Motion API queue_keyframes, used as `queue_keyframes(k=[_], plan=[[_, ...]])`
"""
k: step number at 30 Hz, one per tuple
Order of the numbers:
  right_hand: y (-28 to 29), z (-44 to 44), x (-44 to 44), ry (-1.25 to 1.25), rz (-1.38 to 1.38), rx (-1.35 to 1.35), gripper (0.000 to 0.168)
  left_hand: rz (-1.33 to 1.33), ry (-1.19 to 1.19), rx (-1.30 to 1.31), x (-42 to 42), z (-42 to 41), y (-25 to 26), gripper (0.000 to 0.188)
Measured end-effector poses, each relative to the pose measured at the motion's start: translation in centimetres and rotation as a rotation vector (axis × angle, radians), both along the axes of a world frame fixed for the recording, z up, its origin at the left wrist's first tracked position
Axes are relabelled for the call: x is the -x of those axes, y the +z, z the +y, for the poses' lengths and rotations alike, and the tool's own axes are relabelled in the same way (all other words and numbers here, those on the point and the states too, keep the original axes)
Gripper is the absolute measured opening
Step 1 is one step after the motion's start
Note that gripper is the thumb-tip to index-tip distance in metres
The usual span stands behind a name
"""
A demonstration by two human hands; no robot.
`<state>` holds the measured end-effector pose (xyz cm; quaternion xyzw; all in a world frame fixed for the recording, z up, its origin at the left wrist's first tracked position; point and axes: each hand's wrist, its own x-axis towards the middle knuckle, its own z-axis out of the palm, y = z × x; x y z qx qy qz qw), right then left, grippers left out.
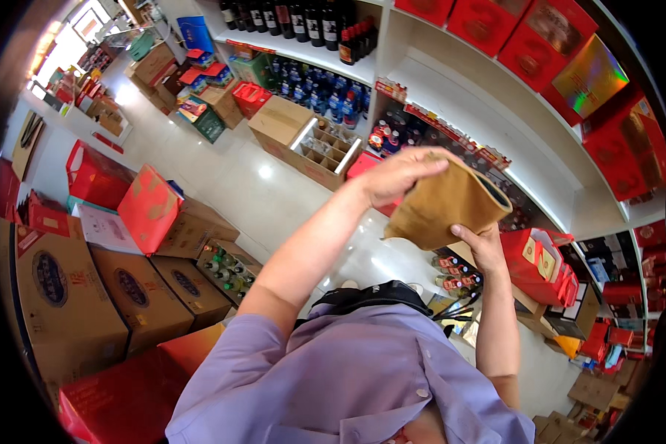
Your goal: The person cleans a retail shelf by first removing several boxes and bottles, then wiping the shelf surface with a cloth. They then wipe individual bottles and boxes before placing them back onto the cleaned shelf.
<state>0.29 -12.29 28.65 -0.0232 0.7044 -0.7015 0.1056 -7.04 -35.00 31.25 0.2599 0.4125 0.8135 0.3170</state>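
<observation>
Between my two hands is a golden-brown cloth pouch [441, 202], perhaps suede, held in front of the shelves. My left hand [397, 173] grips its upper edge, with the thumb lying on the near face. At the lower right, my right hand [484, 247] pinches the pouch with its thumb in front; the other fingers are hidden behind it. The mouth of the pouch faces right and shows a dark lining. What it contains, if anything, cannot be seen.
White shelving [477, 122] curves behind my hands, with red gift boxes [533, 44] above. An opened carton with dividers [327, 147] stands on the floor. Stacked cartons [61, 288] rise at left. Small bottles [455, 272] stand below my right hand, beside a red bag [538, 266].
</observation>
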Motion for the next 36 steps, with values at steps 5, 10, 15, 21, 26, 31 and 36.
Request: queue_keyframes(k=[5,10,15,21,26,31,36], plan=[[1.6,-1.6,0.8,-0.064,-0.014,0.208,0.036,-0.050,0.043,0.027,-1.0,-3.1,-3.3,0.070],[-3.8,-1.2,2.1,-0.143,-0.296,0.227,0.034,-0.394,0.197,0.163,-3.8,-0.6,-10.7,0.040],[-6.0,0.0,1.0,-0.135,-0.426,0.088,0.040,-0.466,0.184,0.190,-2.9,-0.1,-11.7,0.034],[-6.6,0.5,0.3,-0.226,-0.373,0.173,0.036,-0.369,0.289,0.274,-2.7,-0.1,-10.6,0.035],[-7.2,1.0,0.2,-0.268,-0.405,0.176,0.029,-0.555,0.337,0.254,-4.0,0.6,-13.9,0.030],[-8.0,1.7,-0.4,-0.385,-0.401,0.040,0.031,-0.727,0.316,0.102,-6.1,2.4,-14.8,0.027],[-9.9,2.8,-0.9,-0.618,-0.337,-0.086,0.029,-0.605,0.382,0.198,-5.9,3.9,-13.9,0.029]])
